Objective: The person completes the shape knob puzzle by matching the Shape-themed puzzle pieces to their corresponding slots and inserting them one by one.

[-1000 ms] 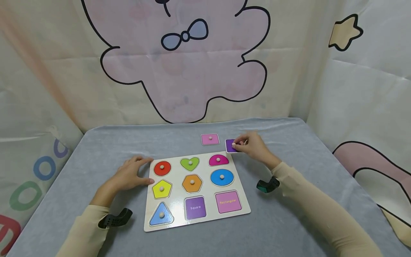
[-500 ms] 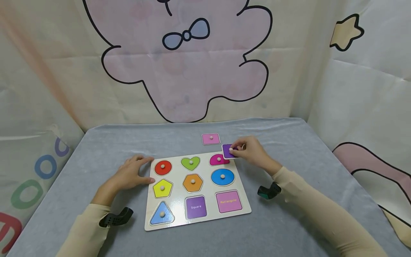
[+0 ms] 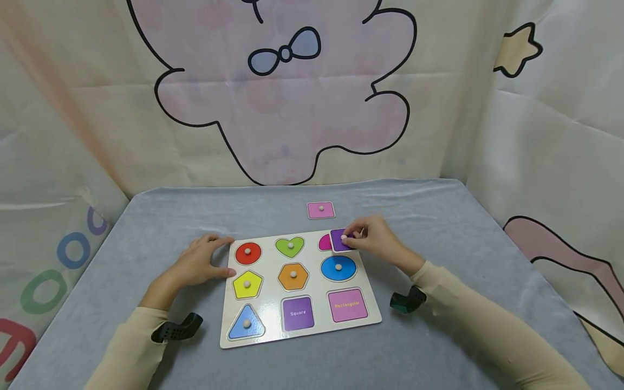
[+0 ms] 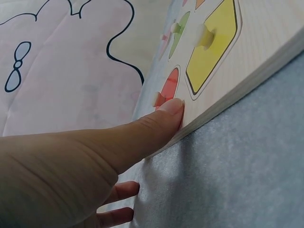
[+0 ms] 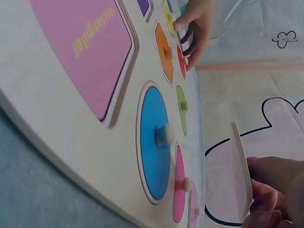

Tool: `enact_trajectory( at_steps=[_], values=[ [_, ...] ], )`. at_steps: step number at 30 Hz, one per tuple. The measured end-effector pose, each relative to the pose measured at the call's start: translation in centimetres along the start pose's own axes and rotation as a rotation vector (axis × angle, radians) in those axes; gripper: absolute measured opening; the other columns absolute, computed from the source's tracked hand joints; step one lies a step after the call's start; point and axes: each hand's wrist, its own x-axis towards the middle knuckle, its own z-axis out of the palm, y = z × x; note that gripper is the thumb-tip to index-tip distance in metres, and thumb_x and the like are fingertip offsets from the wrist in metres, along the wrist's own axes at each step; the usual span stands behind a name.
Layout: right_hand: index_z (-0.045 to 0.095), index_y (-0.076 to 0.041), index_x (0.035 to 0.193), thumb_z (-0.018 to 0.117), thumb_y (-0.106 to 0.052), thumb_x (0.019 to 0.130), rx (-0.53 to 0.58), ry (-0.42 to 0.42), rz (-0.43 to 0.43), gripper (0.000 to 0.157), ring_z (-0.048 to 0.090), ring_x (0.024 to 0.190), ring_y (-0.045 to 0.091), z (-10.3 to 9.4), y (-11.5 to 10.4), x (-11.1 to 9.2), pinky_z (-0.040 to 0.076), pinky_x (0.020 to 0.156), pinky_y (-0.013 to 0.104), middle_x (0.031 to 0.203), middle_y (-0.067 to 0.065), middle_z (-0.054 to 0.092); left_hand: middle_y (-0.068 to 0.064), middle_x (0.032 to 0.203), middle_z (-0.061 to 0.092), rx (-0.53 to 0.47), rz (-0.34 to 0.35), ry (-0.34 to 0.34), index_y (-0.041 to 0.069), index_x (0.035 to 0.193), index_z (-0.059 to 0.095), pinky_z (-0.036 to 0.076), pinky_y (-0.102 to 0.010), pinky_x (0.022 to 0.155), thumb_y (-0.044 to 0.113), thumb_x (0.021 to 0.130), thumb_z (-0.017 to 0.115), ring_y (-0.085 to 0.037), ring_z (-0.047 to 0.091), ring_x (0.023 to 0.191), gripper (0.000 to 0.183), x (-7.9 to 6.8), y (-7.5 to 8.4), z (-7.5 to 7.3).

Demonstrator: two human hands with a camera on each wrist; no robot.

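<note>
My right hand (image 3: 382,242) pinches the knob of a purple square puzzle piece (image 3: 337,240), which hangs over the far right corner of the white wooden puzzle board (image 3: 265,303). The right wrist view shows that piece (image 5: 241,175) edge-on, raised off the board. Part of the magenta half-circle piece (image 3: 324,242) is hidden behind it. My left hand (image 3: 197,262) rests against the board's left edge, thumb and forefinger stretched out and apart. In the left wrist view its thumb (image 4: 156,123) touches the edge near the red circle piece.
A pink rectangle piece (image 3: 320,210) lies on the grey cloth (image 3: 414,346) behind the board. Two bare recesses, marked Square (image 3: 298,313) and Rectangular (image 3: 348,304), are in the near row. Several knobbed pieces, like the blue oval (image 3: 338,268), sit in the other recesses.
My right hand has carried the purple square from beyond the board's far right corner toward me and slightly left, over the half-circle. My left hand has stayed at the board's edge.
</note>
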Motion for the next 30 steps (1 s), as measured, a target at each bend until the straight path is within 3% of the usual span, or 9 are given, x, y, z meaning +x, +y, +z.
enact_trajectory(
  at_steps=[12,30],
  values=[
    [0.079,-0.005,0.089,0.081,-0.013,0.085,0.066,-0.098,0.030,0.009,0.047,0.063,0.014,1.5,-1.6,-0.5,0.034,0.053,0.019,0.063,-0.004,0.047,-0.027,0.149,0.044,-0.013,-0.012,-0.014,0.013,0.147,0.052,0.034,-0.073,0.104,0.045,0.078,0.085,-0.049,0.040,0.132,0.083,0.2,0.1,-0.4],
    [0.076,-0.005,0.089,0.080,-0.015,0.087,0.147,-0.196,0.039,0.012,0.042,0.058,0.009,3.1,-3.4,-1.5,0.032,0.051,0.018,0.066,-0.004,0.045,-0.028,0.150,0.043,-0.005,-0.042,-0.037,0.012,0.147,0.052,0.035,-0.074,0.104,0.042,0.078,0.085,-0.050,0.040,0.132,0.082,0.3,0.6,-1.0]
  ],
)
